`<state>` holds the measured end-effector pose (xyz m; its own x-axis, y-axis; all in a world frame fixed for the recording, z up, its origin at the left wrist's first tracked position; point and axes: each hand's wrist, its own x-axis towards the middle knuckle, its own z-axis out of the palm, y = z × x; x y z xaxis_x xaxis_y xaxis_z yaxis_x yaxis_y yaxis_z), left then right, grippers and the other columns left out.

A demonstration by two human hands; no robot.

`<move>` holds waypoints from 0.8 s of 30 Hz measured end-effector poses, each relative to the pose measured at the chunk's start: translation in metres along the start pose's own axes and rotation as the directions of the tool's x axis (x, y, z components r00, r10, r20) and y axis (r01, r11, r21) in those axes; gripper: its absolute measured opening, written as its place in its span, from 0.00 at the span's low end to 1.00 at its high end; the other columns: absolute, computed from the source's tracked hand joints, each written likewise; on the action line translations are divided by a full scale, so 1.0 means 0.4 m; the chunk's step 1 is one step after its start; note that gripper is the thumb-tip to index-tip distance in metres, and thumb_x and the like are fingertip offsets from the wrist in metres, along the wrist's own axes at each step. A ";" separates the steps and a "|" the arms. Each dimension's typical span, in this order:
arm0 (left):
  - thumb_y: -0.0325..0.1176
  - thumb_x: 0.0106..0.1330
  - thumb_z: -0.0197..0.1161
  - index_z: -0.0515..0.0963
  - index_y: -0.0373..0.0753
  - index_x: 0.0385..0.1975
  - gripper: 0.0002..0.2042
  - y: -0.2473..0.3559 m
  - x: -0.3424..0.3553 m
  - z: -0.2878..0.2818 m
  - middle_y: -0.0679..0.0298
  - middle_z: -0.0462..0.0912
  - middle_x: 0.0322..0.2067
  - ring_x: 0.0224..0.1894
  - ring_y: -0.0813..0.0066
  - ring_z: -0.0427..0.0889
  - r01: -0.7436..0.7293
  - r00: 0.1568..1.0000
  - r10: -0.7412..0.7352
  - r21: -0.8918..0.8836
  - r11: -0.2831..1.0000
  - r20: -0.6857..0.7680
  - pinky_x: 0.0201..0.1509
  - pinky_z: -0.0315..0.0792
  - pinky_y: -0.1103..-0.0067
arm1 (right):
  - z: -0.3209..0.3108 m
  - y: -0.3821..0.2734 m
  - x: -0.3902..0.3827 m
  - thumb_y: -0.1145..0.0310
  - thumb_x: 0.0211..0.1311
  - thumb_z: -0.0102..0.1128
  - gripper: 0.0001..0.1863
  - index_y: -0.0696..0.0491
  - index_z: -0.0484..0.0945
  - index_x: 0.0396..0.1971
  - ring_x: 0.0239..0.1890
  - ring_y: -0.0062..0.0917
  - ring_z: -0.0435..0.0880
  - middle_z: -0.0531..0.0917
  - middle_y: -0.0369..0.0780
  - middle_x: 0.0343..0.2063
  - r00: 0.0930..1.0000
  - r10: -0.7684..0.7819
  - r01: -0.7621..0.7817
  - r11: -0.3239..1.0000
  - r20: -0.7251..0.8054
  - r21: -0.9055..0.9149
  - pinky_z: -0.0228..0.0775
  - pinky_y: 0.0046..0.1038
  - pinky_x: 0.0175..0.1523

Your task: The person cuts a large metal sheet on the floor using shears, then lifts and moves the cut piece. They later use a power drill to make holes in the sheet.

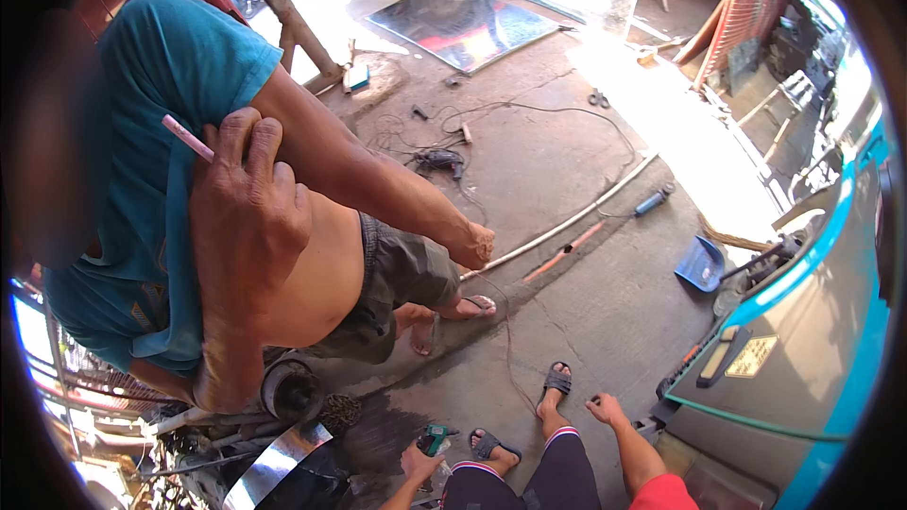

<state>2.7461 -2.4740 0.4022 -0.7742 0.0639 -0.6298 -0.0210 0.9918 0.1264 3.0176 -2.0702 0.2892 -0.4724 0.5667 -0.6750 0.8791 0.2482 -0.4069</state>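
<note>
Low in the view, my left hand (416, 463) is wrapped round a green power drill (436, 438), its front end pointing right, beside my left foot. My right hand (606, 409) hangs over the concrete to the right of my legs, its fingers curled in; whatever they may hold is too small to make out. Close on the left stands a co-worker in a teal shirt (156, 255). One raised hand of theirs (250, 198) has a pinkish-white stick (187, 138) between the fingers. Their other arm reaches down toward a long pale pipe (567, 223); whether that hand touches it, I cannot tell.
A blue-bodied power tool (652, 202), a black corded tool (440, 163) and loose cables lie on the floor. Beyond rests a dark glass panel (460, 24). A blue dustpan (700, 264) is near the teal vehicle body (756, 416) at right; a bucket (293, 389) stands lower left.
</note>
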 end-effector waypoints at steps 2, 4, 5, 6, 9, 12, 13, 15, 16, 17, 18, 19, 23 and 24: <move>0.50 0.36 0.77 0.74 0.38 0.54 0.41 0.088 -0.002 -0.014 0.49 0.82 0.47 0.51 0.52 0.80 -0.065 0.998 0.064 0.041 0.997 0.028 0.55 0.75 0.63 | 0.005 0.031 0.020 0.53 0.54 0.63 0.22 0.58 0.83 0.38 0.42 0.45 0.84 0.85 0.51 0.35 0.998 0.052 -0.047 0.993 -0.048 0.110 0.75 0.39 0.50; 0.53 0.37 0.77 0.74 0.41 0.56 0.42 0.183 0.006 -0.018 0.50 0.82 0.47 0.51 0.52 0.81 -0.114 0.992 0.108 0.097 0.989 0.066 0.55 0.75 0.63 | 0.012 0.052 0.046 0.57 0.55 0.63 0.20 0.60 0.82 0.38 0.34 0.40 0.87 0.86 0.50 0.31 0.983 0.180 -0.161 0.942 -0.037 0.296 0.78 0.37 0.43; 0.53 0.37 0.77 0.75 0.40 0.55 0.41 0.233 0.008 -0.016 0.50 0.82 0.47 0.51 0.52 0.81 -0.149 0.987 0.145 0.060 0.987 0.072 0.55 0.75 0.63 | 0.015 0.059 0.056 0.59 0.56 0.63 0.19 0.61 0.82 0.38 0.29 0.36 0.86 0.85 0.49 0.29 0.978 0.206 -0.184 0.894 -0.011 0.409 0.78 0.35 0.38; 0.53 0.37 0.77 0.75 0.40 0.55 0.41 0.282 0.009 -0.015 0.50 0.82 0.46 0.51 0.52 0.81 -0.177 0.982 0.173 0.057 0.983 0.077 0.55 0.75 0.63 | 0.019 0.063 0.068 0.61 0.56 0.63 0.19 0.63 0.81 0.38 0.24 0.32 0.86 0.85 0.48 0.26 0.953 0.302 -0.275 0.819 0.029 0.503 0.78 0.33 0.34; 0.52 0.39 0.76 0.75 0.40 0.54 0.39 0.431 0.020 -0.009 0.50 0.83 0.45 0.50 0.51 0.81 -0.233 0.970 0.228 0.058 0.971 0.087 0.54 0.74 0.63 | 0.018 0.070 0.104 0.63 0.58 0.62 0.18 0.63 0.79 0.41 0.20 0.27 0.83 0.83 0.45 0.23 0.924 0.350 -0.360 0.657 0.156 0.663 0.75 0.31 0.29; 0.50 0.41 0.73 0.74 0.41 0.56 0.38 0.561 0.031 -0.007 0.50 0.82 0.45 0.50 0.51 0.80 -0.297 0.953 0.297 -0.017 0.955 0.052 0.55 0.74 0.63 | -0.011 0.071 0.158 0.60 0.62 0.63 0.17 0.50 0.75 0.47 0.29 0.25 0.80 0.80 0.37 0.33 0.897 0.207 -0.430 0.622 0.392 0.655 0.72 0.29 0.27; 0.50 0.41 0.73 0.74 0.41 0.55 0.38 0.602 0.038 -0.007 0.50 0.82 0.46 0.49 0.51 0.80 -0.304 0.952 0.305 -0.041 0.952 0.034 0.55 0.74 0.63 | -0.030 0.074 0.185 0.59 0.63 0.61 0.16 0.52 0.74 0.45 0.24 0.23 0.78 0.78 0.36 0.28 0.906 0.195 -0.410 0.624 0.376 0.665 0.68 0.26 0.23; 0.50 0.41 0.73 0.74 0.41 0.55 0.38 0.675 0.054 -0.008 0.50 0.82 0.46 0.49 0.51 0.80 -0.315 0.949 0.316 -0.057 0.947 0.017 0.54 0.73 0.62 | -0.067 0.079 0.235 0.57 0.65 0.57 0.15 0.54 0.73 0.42 0.15 0.18 0.73 0.75 0.33 0.20 0.923 0.177 -0.375 0.623 0.343 0.687 0.60 0.20 0.14; 0.50 0.41 0.73 0.74 0.41 0.55 0.38 0.706 0.064 -0.016 0.50 0.82 0.45 0.49 0.50 0.80 -0.318 0.948 0.318 -0.081 0.945 -0.006 0.55 0.73 0.62 | -0.092 0.083 0.260 0.58 0.65 0.58 0.16 0.54 0.73 0.42 0.16 0.18 0.74 0.76 0.33 0.20 0.934 0.166 -0.347 0.627 0.315 0.697 0.62 0.21 0.15; 0.50 0.41 0.73 0.74 0.40 0.55 0.38 0.740 0.084 -0.025 0.50 0.82 0.45 0.49 0.50 0.80 -0.316 0.949 0.317 -0.079 0.945 -0.011 0.55 0.73 0.62 | -0.120 0.091 0.289 0.58 0.65 0.59 0.16 0.54 0.73 0.43 0.16 0.19 0.74 0.76 0.33 0.21 0.946 0.160 -0.318 0.628 0.282 0.710 0.63 0.21 0.16; 0.50 0.41 0.73 0.74 0.40 0.54 0.37 0.774 0.100 -0.030 0.50 0.82 0.45 0.49 0.50 0.80 -0.323 0.946 0.323 -0.061 0.944 -0.019 0.55 0.73 0.61 | -0.149 0.103 0.317 0.58 0.65 0.59 0.16 0.55 0.73 0.43 0.17 0.19 0.75 0.77 0.34 0.21 0.956 0.159 -0.291 0.627 0.246 0.723 0.65 0.22 0.17; 0.51 0.40 0.73 0.74 0.41 0.55 0.38 0.803 0.115 -0.036 0.50 0.82 0.45 0.49 0.50 0.80 -0.322 0.947 0.321 -0.072 0.944 -0.032 0.55 0.73 0.61 | -0.181 0.116 0.351 0.58 0.65 0.59 0.17 0.55 0.73 0.44 0.17 0.20 0.75 0.77 0.34 0.21 0.962 0.157 -0.272 0.642 0.224 0.717 0.65 0.22 0.17; 0.52 0.39 0.74 0.72 0.40 0.56 0.40 0.882 0.192 -0.092 0.51 0.81 0.47 0.52 0.51 0.79 -0.297 0.954 0.292 -0.081 0.952 -0.059 0.57 0.71 0.61 | -0.312 0.187 0.450 0.57 0.65 0.59 0.20 0.55 0.73 0.49 0.18 0.21 0.77 0.78 0.35 0.22 0.996 0.015 -0.069 0.784 0.092 0.617 0.67 0.23 0.18; 0.52 0.39 0.74 0.72 0.41 0.57 0.41 0.898 0.211 -0.105 0.50 0.81 0.48 0.53 0.51 0.78 -0.262 0.965 0.260 -0.095 0.960 -0.037 0.57 0.71 0.61 | -0.350 0.198 0.473 0.57 0.65 0.59 0.21 0.56 0.73 0.51 0.19 0.22 0.78 0.78 0.35 0.22 0.997 -0.061 0.020 0.826 0.053 0.563 0.68 0.23 0.18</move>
<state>2.6465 -2.1172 0.4267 -0.7755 0.3155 -0.5468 0.1232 0.9251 0.3591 3.0067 -1.8335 0.2155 -0.5274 0.5080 -0.6810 0.6812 -0.2262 -0.6963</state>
